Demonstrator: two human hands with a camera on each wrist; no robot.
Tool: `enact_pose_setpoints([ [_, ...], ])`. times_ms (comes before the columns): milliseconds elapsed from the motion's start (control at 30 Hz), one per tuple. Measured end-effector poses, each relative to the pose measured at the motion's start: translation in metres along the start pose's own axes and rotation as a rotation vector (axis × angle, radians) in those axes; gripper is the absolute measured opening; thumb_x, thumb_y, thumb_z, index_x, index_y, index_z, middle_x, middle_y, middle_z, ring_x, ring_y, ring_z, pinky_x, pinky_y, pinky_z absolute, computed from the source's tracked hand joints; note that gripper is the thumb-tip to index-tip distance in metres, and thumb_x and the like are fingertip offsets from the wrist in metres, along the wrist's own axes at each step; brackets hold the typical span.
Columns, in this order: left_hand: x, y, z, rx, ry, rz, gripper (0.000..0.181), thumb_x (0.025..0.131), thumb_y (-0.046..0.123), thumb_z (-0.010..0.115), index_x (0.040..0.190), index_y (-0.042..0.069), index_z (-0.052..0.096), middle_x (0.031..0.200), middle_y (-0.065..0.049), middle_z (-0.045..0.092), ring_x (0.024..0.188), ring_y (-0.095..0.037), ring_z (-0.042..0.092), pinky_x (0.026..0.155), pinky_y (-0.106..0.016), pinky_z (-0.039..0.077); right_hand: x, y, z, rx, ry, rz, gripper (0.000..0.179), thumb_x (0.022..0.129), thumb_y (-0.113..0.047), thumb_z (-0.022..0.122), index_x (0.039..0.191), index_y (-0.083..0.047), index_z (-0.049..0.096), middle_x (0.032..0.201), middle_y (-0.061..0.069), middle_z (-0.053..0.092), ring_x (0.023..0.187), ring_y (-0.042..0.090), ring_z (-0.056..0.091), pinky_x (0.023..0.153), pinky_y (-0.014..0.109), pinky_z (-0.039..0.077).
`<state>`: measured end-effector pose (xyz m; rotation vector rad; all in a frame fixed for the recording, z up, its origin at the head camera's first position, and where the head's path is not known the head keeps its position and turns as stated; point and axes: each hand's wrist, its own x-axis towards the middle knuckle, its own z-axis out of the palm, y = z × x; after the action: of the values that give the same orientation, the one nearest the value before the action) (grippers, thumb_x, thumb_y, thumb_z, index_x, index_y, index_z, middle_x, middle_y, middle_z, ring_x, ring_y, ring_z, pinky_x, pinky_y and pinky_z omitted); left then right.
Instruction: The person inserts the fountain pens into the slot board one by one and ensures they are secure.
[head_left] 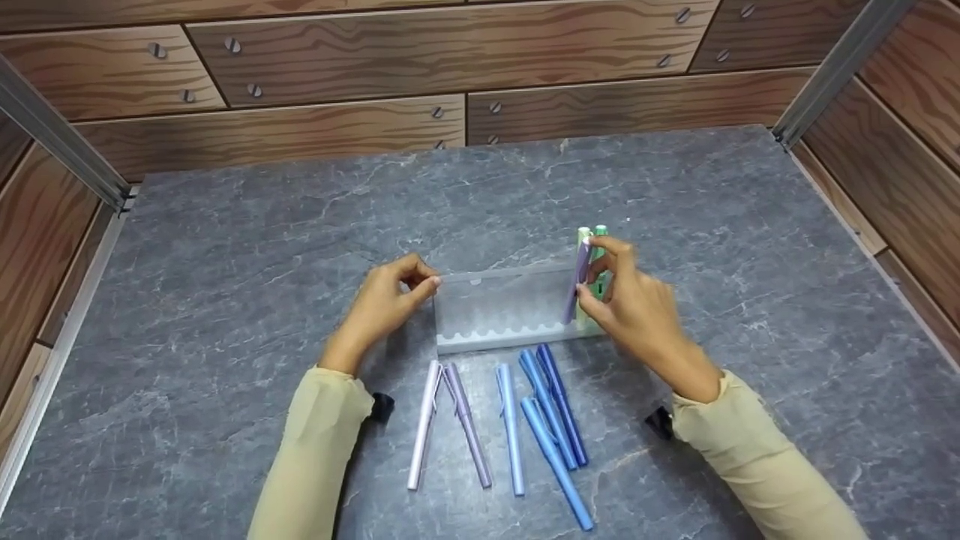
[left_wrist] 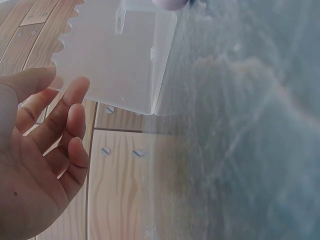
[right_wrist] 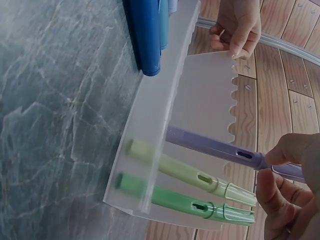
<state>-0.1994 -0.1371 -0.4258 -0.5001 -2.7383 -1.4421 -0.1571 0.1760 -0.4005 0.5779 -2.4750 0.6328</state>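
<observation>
A translucent pen stand (head_left: 502,304) with scalloped notches stands mid-table. My left hand (head_left: 386,296) pinches its upper left corner between thumb and forefinger, the other fingers loosely bent. At the stand's right end my right hand (head_left: 641,307) pinches a purple pen (right_wrist: 210,146) near its top. That pen stands slightly tilted, its lower end inside the stand's front lip. Beside it, a light green pen (right_wrist: 187,170) and a green pen (right_wrist: 182,201) stand upright in the stand, partly covered by my right hand in the head view.
Before the stand lie a lilac pen (head_left: 424,427), a second purple pen (head_left: 468,427), a light blue pen (head_left: 511,431), two mid-blue pens (head_left: 559,465) and a dark blue pen (head_left: 562,405). Wood-patterned panels (head_left: 450,52) border the grey marbled table (head_left: 262,225).
</observation>
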Motion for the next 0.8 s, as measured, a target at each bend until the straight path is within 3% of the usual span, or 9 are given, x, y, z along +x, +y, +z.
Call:
enact_pose_setpoints([
  [433, 0.0004, 0.0005, 0.0, -0.002, -0.002, -0.015, 0.012, 0.093, 0.018, 0.064, 0.093, 0.007, 0.067, 0.086, -0.007, 0.07, 0.078, -0.016, 0.059, 0.069, -0.028, 0.044, 0.0041, -0.0007, 0.0045, -0.006, -0.021, 0.046, 0.058, 0.083, -0.008, 0.07, 0.13, -0.012, 0.038, 0.083, 0.004, 0.068, 0.047, 0.002, 0.03, 0.042, 0.023, 0.026],
  [800, -0.0007, 0.0023, -0.0005, 0.005, 0.004, -0.021, 0.012, 0.092, 0.02, 0.065, 0.093, 0.008, 0.068, 0.088, -0.006, 0.072, 0.08, -0.018, 0.062, 0.07, -0.029, 0.044, 0.0051, 0.0004, 0.0072, -0.017, -0.057, 0.076, 0.059, 0.083, -0.012, 0.071, 0.132, -0.013, 0.038, 0.083, 0.001, 0.068, 0.047, 0.003, 0.029, 0.043, 0.025, 0.028],
])
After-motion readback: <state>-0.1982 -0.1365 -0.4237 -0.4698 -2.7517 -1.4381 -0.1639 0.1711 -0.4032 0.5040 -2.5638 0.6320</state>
